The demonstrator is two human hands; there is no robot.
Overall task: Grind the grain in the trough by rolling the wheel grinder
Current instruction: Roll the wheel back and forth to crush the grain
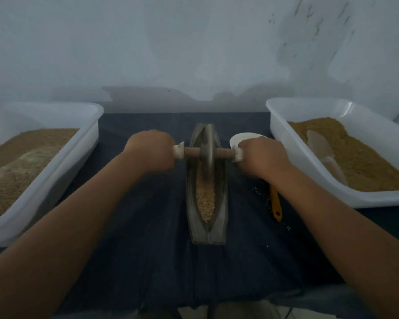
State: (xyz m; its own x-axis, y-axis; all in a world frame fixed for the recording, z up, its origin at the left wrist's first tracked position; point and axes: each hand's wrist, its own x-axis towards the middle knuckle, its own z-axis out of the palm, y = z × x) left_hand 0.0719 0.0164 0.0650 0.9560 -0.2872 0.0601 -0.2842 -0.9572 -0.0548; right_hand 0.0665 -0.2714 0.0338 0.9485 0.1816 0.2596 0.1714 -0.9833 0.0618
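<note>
A narrow boat-shaped grey trough [222,203] lies lengthwise on the dark cloth, with pale grain [205,199] along its groove. The wheel grinder [206,155], a grey disc on a wooden axle, stands in the trough's far half. My left hand [151,151] grips the axle's left end and my right hand [262,156] grips its right end, each over a white wrap. The grain under the wheel is hidden.
A white tub of brown meal [44,171] sits at the left. Another white tub [309,162] at the right holds brown meal and a clear scoop [325,155]. A white bowl [238,138] and a yellow-handled tool [275,201] lie right of the trough. A wall stands close behind.
</note>
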